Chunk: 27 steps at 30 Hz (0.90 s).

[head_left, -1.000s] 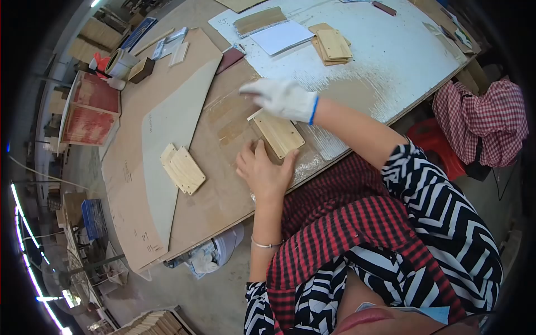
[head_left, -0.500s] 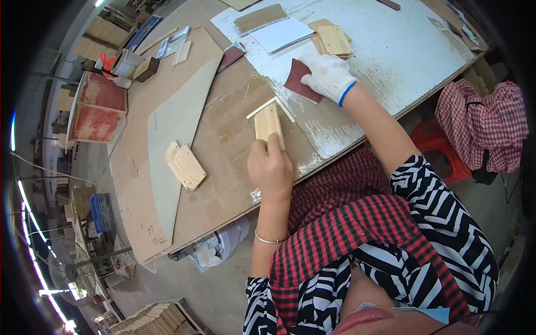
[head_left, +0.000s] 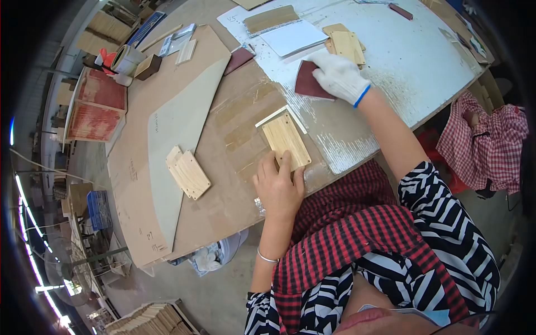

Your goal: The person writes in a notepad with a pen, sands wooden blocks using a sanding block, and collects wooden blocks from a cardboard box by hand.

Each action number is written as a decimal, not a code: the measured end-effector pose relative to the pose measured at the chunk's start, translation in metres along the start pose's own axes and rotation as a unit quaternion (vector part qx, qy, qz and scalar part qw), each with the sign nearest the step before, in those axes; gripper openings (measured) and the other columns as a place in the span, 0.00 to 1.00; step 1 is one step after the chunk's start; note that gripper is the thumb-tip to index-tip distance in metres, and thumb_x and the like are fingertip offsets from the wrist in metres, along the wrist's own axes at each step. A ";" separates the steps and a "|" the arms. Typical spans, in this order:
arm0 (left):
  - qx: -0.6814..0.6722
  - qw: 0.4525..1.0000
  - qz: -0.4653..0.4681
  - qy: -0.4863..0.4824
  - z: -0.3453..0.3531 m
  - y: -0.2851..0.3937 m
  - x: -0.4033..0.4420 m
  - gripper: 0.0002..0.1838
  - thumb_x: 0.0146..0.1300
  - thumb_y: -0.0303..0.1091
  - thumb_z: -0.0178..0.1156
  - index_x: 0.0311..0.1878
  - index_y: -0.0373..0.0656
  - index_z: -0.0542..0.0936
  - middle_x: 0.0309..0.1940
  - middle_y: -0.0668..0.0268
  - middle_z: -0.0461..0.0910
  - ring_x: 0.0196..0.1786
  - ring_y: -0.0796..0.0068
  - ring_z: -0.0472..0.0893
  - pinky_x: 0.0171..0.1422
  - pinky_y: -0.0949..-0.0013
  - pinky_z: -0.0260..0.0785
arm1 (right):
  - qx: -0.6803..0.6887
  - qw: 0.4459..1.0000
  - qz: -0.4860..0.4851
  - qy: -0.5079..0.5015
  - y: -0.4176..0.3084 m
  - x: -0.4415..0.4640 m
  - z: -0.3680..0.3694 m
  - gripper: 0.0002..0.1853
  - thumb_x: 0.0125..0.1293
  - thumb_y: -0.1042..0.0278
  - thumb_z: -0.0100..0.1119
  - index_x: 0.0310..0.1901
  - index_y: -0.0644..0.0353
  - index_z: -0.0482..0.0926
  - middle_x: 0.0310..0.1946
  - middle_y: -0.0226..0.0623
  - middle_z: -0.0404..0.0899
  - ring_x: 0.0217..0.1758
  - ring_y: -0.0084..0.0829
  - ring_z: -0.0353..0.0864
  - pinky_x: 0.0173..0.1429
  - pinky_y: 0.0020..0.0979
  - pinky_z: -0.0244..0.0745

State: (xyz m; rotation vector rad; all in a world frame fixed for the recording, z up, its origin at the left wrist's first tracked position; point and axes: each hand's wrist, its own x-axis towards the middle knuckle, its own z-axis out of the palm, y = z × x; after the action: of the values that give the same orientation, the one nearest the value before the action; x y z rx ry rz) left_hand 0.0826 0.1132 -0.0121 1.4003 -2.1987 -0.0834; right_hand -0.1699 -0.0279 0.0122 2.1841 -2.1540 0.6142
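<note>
Workshop floor and stacked goods surround a brown worktable (head_left: 223,209), its far part covered by a white board (head_left: 424,61). Legible writing is scant: a short pencilled mark, perhaps "45", stands near the board's upper left corner; small characters on the grey panel (head_left: 184,120) and at the table's lower left corner are too small to read. The lens's dark rim cuts off the outer scene, and the far table edge runs out at the top. The bare left hand (head_left: 280,188) rests at the near end of a pale wooden plate (head_left: 286,140), its fingers parted and slightly bent; fingertips touch the near end, the thumb lies by its right corner, and the rest of the plate extends beyond them. Holes show near the plate's corners; its far end lies within a white corner strip (head_left: 274,115). The right hand (head_left: 339,79), in a white knitted glove with a blue cuff, grips a dark red sheet (head_left: 310,82) between thumb and fingers; the sheet projects leftward, its gripped edge hidden by the glove. Just beyond the glove lies a stack of wooden plates (head_left: 347,46), partly covered by the fingers. Two overlapping plates (head_left: 190,174) lie well to the left.
</note>
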 end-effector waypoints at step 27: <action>-0.208 0.971 -0.113 0.033 -0.011 -0.012 -0.006 0.52 0.52 0.24 0.68 0.76 0.31 0.46 0.67 0.40 0.60 0.67 0.42 0.65 0.69 0.53 0.62 | 0.160 0.951 -0.253 -0.074 -0.085 -0.034 0.003 0.22 0.62 0.42 0.59 0.44 0.53 0.81 0.32 0.43 0.81 0.37 0.46 0.83 0.43 0.44 0.78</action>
State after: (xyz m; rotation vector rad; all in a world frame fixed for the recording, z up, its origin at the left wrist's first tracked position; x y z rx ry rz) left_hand 0.0990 0.1154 -0.0091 1.3765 -1.8232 -0.5393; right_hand -0.0858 0.0085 0.0218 2.8811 -1.5111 0.8238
